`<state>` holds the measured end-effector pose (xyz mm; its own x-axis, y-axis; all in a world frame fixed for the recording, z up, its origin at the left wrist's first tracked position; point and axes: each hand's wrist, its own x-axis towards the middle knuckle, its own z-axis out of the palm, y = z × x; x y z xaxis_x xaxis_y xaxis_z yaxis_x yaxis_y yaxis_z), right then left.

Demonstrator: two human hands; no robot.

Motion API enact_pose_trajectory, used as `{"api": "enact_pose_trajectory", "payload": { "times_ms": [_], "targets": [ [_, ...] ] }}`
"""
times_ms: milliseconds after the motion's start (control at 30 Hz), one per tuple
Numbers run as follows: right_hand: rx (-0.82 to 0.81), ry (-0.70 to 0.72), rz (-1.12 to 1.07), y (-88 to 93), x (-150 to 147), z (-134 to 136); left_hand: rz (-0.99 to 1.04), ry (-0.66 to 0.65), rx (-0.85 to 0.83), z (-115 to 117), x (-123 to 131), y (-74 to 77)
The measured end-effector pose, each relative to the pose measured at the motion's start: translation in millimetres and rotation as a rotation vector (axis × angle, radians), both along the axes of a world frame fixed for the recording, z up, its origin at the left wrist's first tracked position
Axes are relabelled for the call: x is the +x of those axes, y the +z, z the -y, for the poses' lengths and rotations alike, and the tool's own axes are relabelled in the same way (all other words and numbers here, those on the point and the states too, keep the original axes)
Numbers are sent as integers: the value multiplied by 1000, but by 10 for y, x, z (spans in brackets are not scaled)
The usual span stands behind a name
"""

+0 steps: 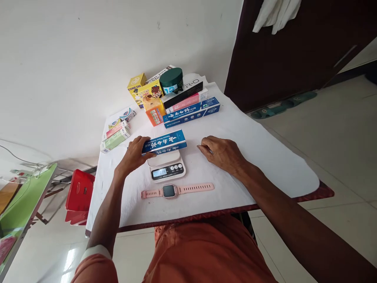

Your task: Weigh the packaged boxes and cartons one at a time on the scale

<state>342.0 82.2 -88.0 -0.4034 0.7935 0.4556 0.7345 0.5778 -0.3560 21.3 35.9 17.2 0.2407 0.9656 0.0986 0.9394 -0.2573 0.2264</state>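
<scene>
My left hand (136,154) grips the left end of a blue toothpaste box (165,142), thumb along the near side and fingers over the far side. The box lies over the platform of a small white kitchen scale (183,169), whose lit display seems to read 119. To the right of the scale, my right hand (221,152) rests on the white cloth with its fingers curled; whether anything is inside them is hidden. In front of the scale a pink-strapped smartwatch (169,191) lies stretched out flat.
Behind the scale stand a longer blue toothpaste box (193,116), an orange box (153,112), yellow boxes and a green-lidded jar (171,77). Several small boxes (116,138) lie at the left edge. A red plastic stool (79,192) is beside the white-covered table (265,157).
</scene>
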Motion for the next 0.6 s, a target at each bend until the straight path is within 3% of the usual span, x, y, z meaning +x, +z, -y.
{"api": "enact_pose_trajectory", "payload": {
  "times_ms": [133, 267, 433, 500, 600],
  "targets": [
    [-23, -1, 16, 33, -11, 13, 28, -34, 94, -208, 180, 131],
    [-38, -7, 25, 56, -9, 19, -33, -40, 175, -705, 569, 228],
    [-31, -7, 35, 63, -7, 21, -154, 23, 126, -1364, 1062, 160],
    [-20, -6, 43, 66, -4, 24, -167, 53, 130, -1493, 1175, 118],
    [4, 8, 37, 73, 15, 37, -158, 73, 203, -1497, 1214, 87]
  ]
}}
